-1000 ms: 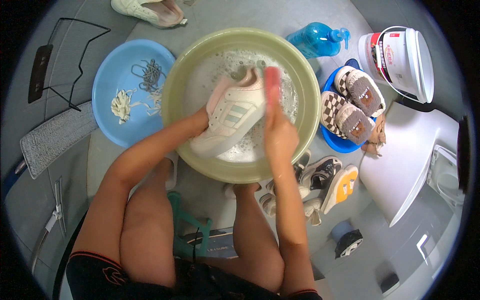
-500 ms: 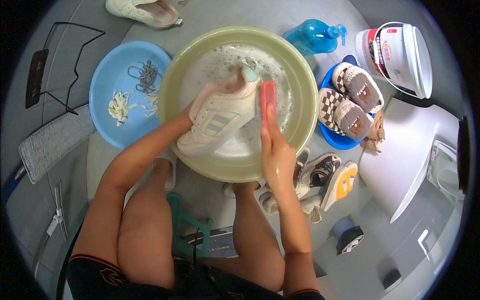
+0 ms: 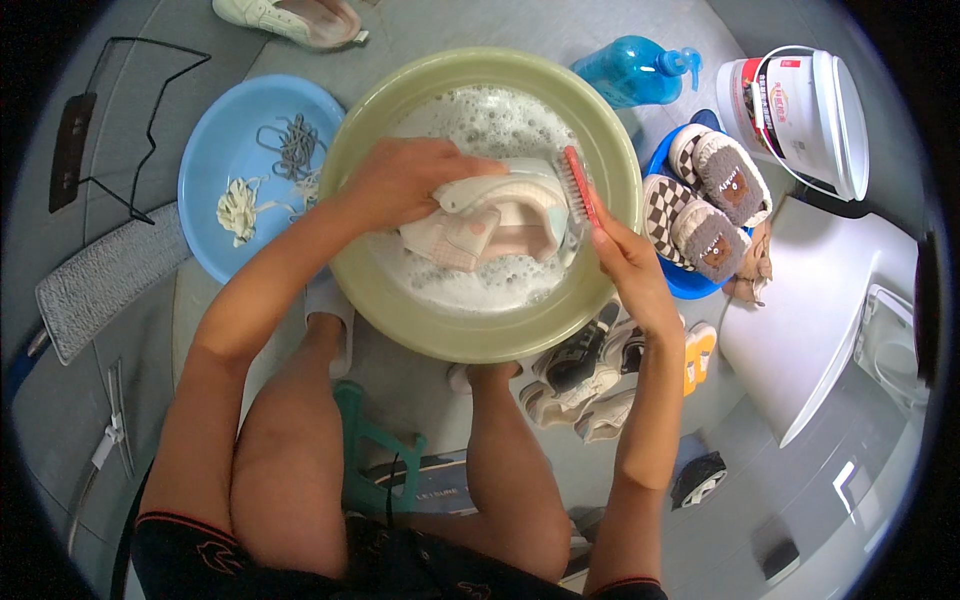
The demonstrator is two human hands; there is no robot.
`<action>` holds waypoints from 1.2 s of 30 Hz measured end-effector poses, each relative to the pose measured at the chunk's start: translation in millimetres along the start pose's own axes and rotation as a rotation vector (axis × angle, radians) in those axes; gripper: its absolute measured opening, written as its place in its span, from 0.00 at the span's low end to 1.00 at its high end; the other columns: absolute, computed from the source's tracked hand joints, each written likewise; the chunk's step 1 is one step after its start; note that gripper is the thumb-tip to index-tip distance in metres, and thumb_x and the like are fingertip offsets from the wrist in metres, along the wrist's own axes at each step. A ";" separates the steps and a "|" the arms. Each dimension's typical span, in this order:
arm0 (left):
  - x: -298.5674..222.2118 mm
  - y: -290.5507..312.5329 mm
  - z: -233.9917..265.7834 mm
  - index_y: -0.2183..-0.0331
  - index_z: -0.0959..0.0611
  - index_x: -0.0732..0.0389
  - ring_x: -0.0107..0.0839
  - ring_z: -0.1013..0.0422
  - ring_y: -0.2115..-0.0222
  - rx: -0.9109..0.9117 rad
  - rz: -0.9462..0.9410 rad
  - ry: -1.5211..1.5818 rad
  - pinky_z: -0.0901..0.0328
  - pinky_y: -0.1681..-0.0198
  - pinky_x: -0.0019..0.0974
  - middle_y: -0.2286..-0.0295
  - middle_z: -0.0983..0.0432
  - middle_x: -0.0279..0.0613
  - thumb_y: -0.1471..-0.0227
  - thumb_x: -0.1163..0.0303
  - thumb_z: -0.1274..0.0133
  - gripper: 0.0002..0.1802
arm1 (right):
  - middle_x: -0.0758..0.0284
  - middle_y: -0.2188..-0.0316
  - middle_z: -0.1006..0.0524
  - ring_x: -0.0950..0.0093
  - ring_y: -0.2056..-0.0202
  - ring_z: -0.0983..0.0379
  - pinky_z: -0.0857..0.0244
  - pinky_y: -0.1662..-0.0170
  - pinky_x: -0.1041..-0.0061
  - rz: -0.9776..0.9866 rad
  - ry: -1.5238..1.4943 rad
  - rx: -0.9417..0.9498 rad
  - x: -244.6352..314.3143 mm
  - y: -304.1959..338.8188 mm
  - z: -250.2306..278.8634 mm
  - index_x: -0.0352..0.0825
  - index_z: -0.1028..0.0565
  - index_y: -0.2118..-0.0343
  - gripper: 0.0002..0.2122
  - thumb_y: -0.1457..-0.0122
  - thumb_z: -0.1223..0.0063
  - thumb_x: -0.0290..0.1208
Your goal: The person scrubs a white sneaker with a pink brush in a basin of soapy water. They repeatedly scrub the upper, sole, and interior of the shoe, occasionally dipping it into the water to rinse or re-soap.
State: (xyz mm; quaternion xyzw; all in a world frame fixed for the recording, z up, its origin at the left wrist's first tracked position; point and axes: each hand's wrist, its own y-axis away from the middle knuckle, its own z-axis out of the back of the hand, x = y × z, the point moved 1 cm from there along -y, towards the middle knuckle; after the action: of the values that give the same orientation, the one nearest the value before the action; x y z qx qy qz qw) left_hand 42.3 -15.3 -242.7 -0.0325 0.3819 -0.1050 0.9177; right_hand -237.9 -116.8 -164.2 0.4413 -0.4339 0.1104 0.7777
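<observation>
I have the left hand [image 3: 405, 185] closed over the heel end of a pale shoe [image 3: 495, 220], its fingers wrapped around the upper and pressing it down into the green basin [image 3: 400, 290]. The shoe lies on its side in soapy water, half out of the foam, toe pointing toward my right. My right hand [image 3: 625, 265] grips a red-backed brush [image 3: 578, 185], fingers curled shut on the handle, bristles set against the toe end of the shoe.

To scrub well here, I judge that the left hand needs to pin the shoe firmly so it does not spin in the suds, while the brush works in short strokes along the seam at the toe. Keeping the bristles flat on the fabric, not tipped on an edge, should lift more dirt. Dipping the brush back into the foam now and then would keep it wet.

Beside the basin on my left sits a blue bowl [image 3: 215, 250] holding loose laces [image 3: 290, 150]. On my right, a blue tub [image 3: 690, 290] carries checkered slippers [image 3: 695, 230], with a blue bottle [image 3: 635, 75] and a white bucket [image 3: 810, 115] beyond. More shoes [image 3: 590, 365] lie on the floor near my knees.
</observation>
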 end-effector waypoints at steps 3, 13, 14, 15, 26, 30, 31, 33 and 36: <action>-3.6 -3.0 -3.2 0.51 0.22 0.42 0.42 0.24 0.68 -0.017 -0.031 -0.202 0.31 0.69 0.43 0.71 0.24 0.37 0.57 0.68 0.40 0.27 | 0.64 0.40 0.32 0.78 0.43 0.36 0.46 0.40 0.78 0.033 0.090 0.011 -4.4 2.5 -1.2 0.41 0.35 0.38 0.21 0.33 0.55 0.35; -16.7 9.5 -26.3 0.62 0.27 0.54 0.46 0.24 0.68 0.107 0.172 -0.194 0.31 0.68 0.47 0.71 0.22 0.45 0.62 0.75 0.40 0.21 | 0.51 0.69 0.23 0.52 0.66 0.24 0.31 0.62 0.62 0.027 0.648 -0.108 -10.6 1.7 -38.1 0.55 0.31 0.42 0.19 0.36 0.52 0.35; -17.4 11.0 -26.3 0.61 0.27 0.54 0.47 0.24 0.69 0.114 0.218 -0.162 0.31 0.68 0.47 0.71 0.22 0.45 0.61 0.75 0.40 0.21 | 0.49 0.67 0.23 0.53 0.64 0.24 0.31 0.60 0.64 -0.027 0.622 -0.153 -14.5 -2.1 -34.1 0.53 0.31 0.42 0.19 0.36 0.52 0.34; -17.0 11.4 -26.6 0.60 0.27 0.54 0.47 0.23 0.69 0.119 0.263 -0.129 0.31 0.68 0.48 0.72 0.22 0.46 0.61 0.75 0.41 0.22 | 0.48 0.64 0.24 0.53 0.62 0.23 0.31 0.59 0.66 -0.081 0.596 -0.197 -18.6 -5.3 -32.8 0.52 0.31 0.41 0.20 0.36 0.52 0.33; -19.7 2.1 -19.4 0.53 0.28 0.58 0.51 0.23 0.65 0.381 0.605 0.045 0.31 0.61 0.50 0.67 0.20 0.51 0.53 0.57 0.40 0.28 | 0.51 0.63 0.21 0.54 0.61 0.22 0.30 0.57 0.62 -0.210 0.752 -0.182 -60.5 7.5 -24.4 0.53 0.34 0.39 0.20 0.35 0.54 0.39; 13.7 9.3 -38.6 0.46 0.27 0.62 0.51 0.24 0.58 0.173 0.653 0.235 0.32 0.53 0.47 0.59 0.22 0.57 0.51 0.54 0.41 0.34 | 0.60 0.63 0.18 0.62 0.65 0.21 0.30 0.59 0.68 0.080 0.274 -0.554 -81.9 20.6 -25.5 0.44 0.37 0.37 0.24 0.36 0.50 0.34; 18.8 11.1 -44.7 0.46 0.27 0.61 0.52 0.25 0.58 0.154 0.685 0.263 0.33 0.52 0.46 0.59 0.22 0.57 0.50 0.54 0.43 0.33 | 0.66 0.64 0.20 0.71 0.67 0.25 0.32 0.62 0.74 0.105 0.068 -0.637 -76.1 19.8 -32.3 0.37 0.37 0.38 0.25 0.37 0.48 0.32; 18.7 12.0 -51.3 0.45 0.27 0.59 0.53 0.26 0.57 0.136 0.745 0.325 0.34 0.51 0.46 0.58 0.22 0.57 0.49 0.54 0.46 0.32 | 0.73 0.67 0.23 0.82 0.70 0.31 0.37 0.66 0.81 0.060 -0.129 -0.669 -60.3 19.1 -44.7 0.30 0.37 0.39 0.26 0.38 0.46 0.30; 10.4 7.3 -48.2 0.44 0.27 0.59 0.51 0.26 0.55 0.201 0.739 0.335 0.35 0.50 0.45 0.56 0.23 0.55 0.48 0.54 0.48 0.31 | 0.78 0.78 0.31 0.88 0.76 0.40 0.47 0.73 0.87 -0.047 -0.090 -0.535 -58.8 14.4 -55.1 0.31 0.34 0.43 0.22 0.38 0.45 0.31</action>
State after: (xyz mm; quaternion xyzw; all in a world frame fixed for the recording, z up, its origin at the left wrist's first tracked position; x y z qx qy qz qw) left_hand 16.6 -9.5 -285.0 0.2140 0.4996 0.1906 0.8175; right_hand -249.4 -52.8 -214.0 0.2345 -0.4714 -0.0457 0.8490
